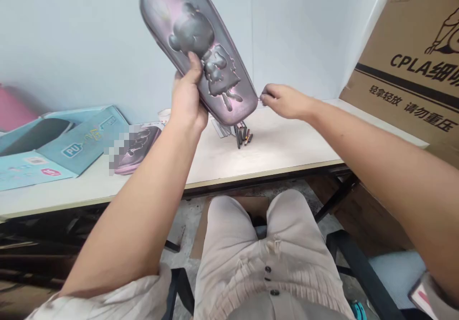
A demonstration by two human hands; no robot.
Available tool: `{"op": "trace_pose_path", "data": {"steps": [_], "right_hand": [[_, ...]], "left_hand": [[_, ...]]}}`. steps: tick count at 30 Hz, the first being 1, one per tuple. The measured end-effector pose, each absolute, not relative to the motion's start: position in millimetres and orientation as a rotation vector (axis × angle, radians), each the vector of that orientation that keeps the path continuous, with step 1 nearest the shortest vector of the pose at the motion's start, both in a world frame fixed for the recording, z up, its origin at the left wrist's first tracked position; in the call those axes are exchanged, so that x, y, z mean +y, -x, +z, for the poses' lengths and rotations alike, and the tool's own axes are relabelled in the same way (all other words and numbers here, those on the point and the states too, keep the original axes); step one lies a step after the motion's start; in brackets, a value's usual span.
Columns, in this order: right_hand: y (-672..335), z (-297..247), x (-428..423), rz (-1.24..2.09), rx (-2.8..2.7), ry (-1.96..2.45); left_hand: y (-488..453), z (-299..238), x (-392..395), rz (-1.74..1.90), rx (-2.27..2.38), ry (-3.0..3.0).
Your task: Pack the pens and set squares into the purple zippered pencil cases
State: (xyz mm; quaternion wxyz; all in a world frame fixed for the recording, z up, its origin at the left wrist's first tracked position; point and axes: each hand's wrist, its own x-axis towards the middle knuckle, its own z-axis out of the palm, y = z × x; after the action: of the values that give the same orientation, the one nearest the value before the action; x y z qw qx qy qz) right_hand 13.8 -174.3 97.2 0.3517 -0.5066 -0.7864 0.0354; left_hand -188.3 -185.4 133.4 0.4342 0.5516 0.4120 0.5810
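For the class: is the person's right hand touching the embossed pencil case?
Cannot tell. The head view shows the right hand with its fingertips at the end of the embossed pencil case, neither contact nor gap plain.

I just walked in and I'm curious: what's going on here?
A person holds up an embossed pencil case, grey with a pink sheen, in their left hand. Their right hand pinches near its end. On the white table below are some pens, a similar case and blue packaging.
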Motion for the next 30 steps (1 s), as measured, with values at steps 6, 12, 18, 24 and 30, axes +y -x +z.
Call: {"op": "trace_pose_path", "data": {"steps": [6,12,18,24,30], "right_hand": [[-72.2,122.7,-178.6,-0.31,-2.018,1.215],[-69.6,83.7,-189.4,0.019,-1.84,1.176],[-26.6,24.7,-192.8,0.981,-1.342,0.779],[-77.5,15.2,-196.0,1.113,-1.119,0.955],[-108.1,45.0,-205.8,0.895,-1.163,1.059]], "left_hand": [[183.8,114.8,-168.5,1.347,0.843,-1.281],[151.1,115.1,-170.1,1.449,0.685,-1.132],[103.1,84.8,-177.2,1.313,0.588,-0.879],[114.9,67.3,-157.5,1.121,0.663,-0.912],[101.4,61.9,-146.6,0.908,0.759,-1.094]]}}
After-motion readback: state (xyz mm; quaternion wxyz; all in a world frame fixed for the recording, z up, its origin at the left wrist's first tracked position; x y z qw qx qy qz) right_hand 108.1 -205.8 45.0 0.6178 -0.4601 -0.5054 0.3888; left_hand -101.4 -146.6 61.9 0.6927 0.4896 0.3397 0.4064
